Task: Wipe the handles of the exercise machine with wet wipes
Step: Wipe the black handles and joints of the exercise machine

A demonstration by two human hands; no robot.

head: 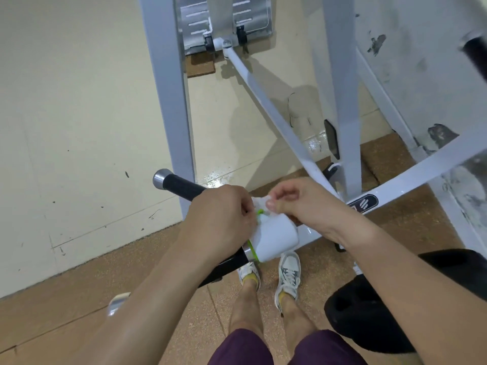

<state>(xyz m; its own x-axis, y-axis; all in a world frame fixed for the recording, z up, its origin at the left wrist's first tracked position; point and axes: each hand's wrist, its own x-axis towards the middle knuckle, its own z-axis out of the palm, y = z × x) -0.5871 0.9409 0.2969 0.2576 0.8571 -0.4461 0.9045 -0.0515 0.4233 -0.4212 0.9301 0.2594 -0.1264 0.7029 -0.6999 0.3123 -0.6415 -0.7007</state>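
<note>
A white wet-wipe pack [274, 238] with green trim is held in front of me, above my feet. My left hand [221, 217] grips its left end near the green opening. My right hand [297, 204] pinches a white wipe [261, 201] sticking out at the pack's top. A black foam handle [181, 187] with a silver end cap juts out to the left, partly behind my left hand. A second black handle [229, 264] runs under my left wrist. Another black grip [475, 52] shows at the right edge.
The white frame of the exercise machine [342, 101] stands ahead, with a diagonal bar [266, 101] and metal foot plates [224, 19] at the top. A black padded seat [369, 306] sits at the lower right. A scuffed cream wall [79, 101] is on the left.
</note>
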